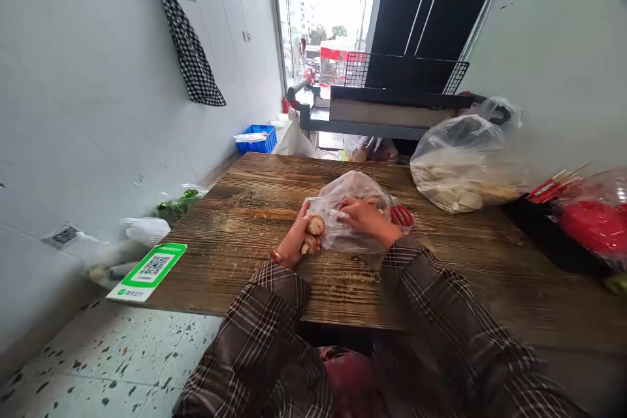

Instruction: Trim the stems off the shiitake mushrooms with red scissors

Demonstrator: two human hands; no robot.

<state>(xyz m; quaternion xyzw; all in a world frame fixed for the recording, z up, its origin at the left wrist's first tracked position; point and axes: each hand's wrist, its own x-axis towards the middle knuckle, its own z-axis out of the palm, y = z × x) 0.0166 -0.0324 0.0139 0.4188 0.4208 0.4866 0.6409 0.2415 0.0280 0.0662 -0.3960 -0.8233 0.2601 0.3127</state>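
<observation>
Sleeves (259, 320); left hand (292, 241) holds mushroom (316, 225) end-on.

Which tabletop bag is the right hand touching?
The small middle bag, beside the red handles. The right hand is clear of the pale-filled bag and red-filled bag.

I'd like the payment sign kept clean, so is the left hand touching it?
Apart. The head view shows a wide stretch of bare table between the left hand and the payment sign.
</observation>
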